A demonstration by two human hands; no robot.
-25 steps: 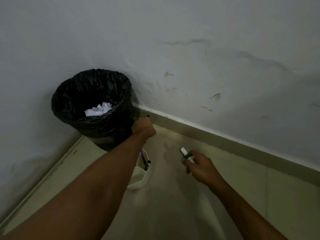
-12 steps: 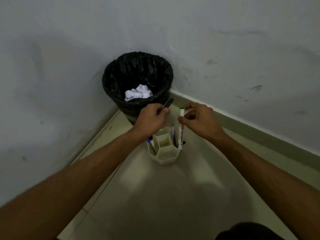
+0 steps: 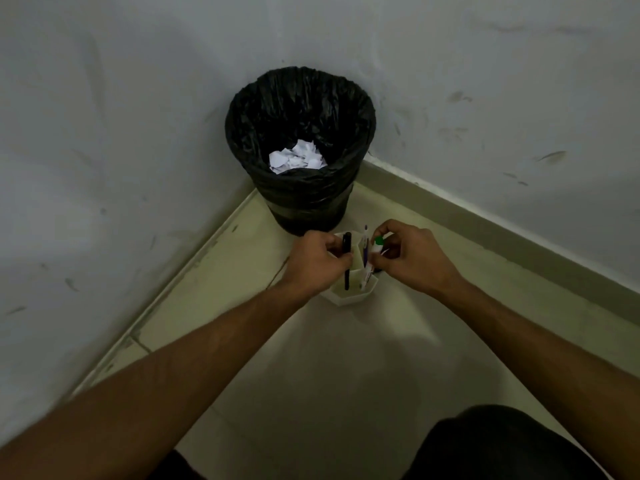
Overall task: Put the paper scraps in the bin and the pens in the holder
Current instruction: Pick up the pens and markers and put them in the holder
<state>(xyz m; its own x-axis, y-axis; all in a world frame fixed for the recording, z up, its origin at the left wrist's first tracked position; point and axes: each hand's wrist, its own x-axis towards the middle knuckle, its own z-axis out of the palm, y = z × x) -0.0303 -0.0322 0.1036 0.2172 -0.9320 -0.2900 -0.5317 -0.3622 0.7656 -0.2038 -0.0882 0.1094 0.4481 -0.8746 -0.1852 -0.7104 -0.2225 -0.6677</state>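
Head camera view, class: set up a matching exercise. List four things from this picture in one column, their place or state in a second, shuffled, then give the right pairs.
Things:
1. paper scraps
2. black pen
3. green-capped marker
4. pen holder

Places or states:
A. held by the right hand
B. standing on the floor in front of the bin
C. lying inside the bin
D. held by the left hand

Pairs: 1-C, 2-D, 3-A, 4-B

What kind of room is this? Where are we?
Probably a bare corner of an indoor room, on the floor. Two scuffed white walls meet behind a bin lined with a black bag, a skirting board runs along the tiled floor, and no furniture shows.
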